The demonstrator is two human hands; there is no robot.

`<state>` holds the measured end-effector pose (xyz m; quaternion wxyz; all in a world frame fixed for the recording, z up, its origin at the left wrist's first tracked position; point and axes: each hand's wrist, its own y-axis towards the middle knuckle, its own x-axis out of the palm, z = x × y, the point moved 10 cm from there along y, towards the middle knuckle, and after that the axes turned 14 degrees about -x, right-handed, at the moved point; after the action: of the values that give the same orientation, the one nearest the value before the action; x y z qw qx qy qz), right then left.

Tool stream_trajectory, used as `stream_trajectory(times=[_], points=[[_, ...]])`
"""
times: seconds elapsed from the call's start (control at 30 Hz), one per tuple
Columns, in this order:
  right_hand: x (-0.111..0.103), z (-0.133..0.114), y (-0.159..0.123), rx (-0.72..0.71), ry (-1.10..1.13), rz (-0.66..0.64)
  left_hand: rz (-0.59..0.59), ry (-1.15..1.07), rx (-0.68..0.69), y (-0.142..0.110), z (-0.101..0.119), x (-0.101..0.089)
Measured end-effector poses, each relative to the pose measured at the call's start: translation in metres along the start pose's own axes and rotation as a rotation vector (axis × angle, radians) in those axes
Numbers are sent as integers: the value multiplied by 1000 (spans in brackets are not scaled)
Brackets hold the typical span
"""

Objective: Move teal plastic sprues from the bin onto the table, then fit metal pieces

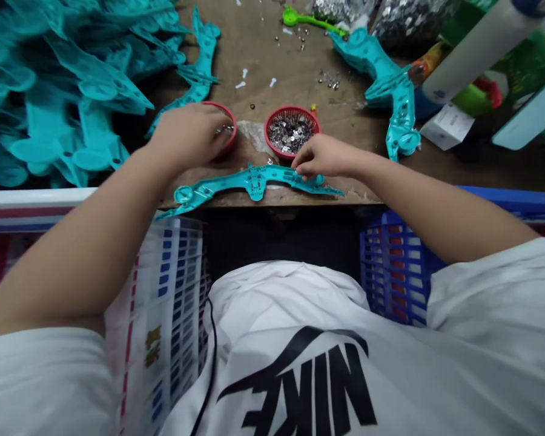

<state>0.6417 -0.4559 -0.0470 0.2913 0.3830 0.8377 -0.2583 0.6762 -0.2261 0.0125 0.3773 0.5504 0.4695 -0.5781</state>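
A long curved teal plastic part lies along the near edge of the table, its ribbed inner side up. My right hand is at the right portion of this part, thumb and fingers pinched together just over it; whatever sits between the fingertips is too small to name. Beside that hand stands a red basket bowl of small shiny metal pieces. My left hand reaches over a second red bowl, fingers curled down into it. Its fingertips and anything in them are hidden.
A heap of teal parts fills the left. Single teal parts lie beyond my left hand and at the right. Bags of metal pieces, a green spoon and a white box are farther back. Baskets flank my lap.
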Motion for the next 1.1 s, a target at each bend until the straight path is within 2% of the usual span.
stream_trajectory(times=[0.07,0.1,0.17,0.23,0.3,0.33,0.4,0.53,0.63,0.8,0.93,1.1], points=[[7,0,2,2,-32,-13,-57,48,-148,8,-23,8],[5,0,3,-4,-69,2,-92,47,-177,9,-28,14],[-4,0,5,-19,-146,53,-112,20,-151,8,-23,22],[-10,1,6,-21,-167,75,-81,-12,-64,5,-9,23],[-7,2,6,-4,-118,43,-48,-44,-18,3,-2,21],[-3,3,6,2,-87,25,-40,-68,-37,4,-6,21],[3,4,7,6,-50,19,-52,-118,-147,10,-25,24],[12,11,9,23,-38,57,-156,-131,-322,27,-67,52],[14,15,12,10,-53,70,-109,-211,-361,38,-80,63],[15,13,11,71,-70,63,-54,-328,-408,36,-82,59],[15,10,9,128,-51,68,-21,-369,-443,30,-80,45],[16,6,10,79,-98,59,-3,-383,-423,21,-67,32]])
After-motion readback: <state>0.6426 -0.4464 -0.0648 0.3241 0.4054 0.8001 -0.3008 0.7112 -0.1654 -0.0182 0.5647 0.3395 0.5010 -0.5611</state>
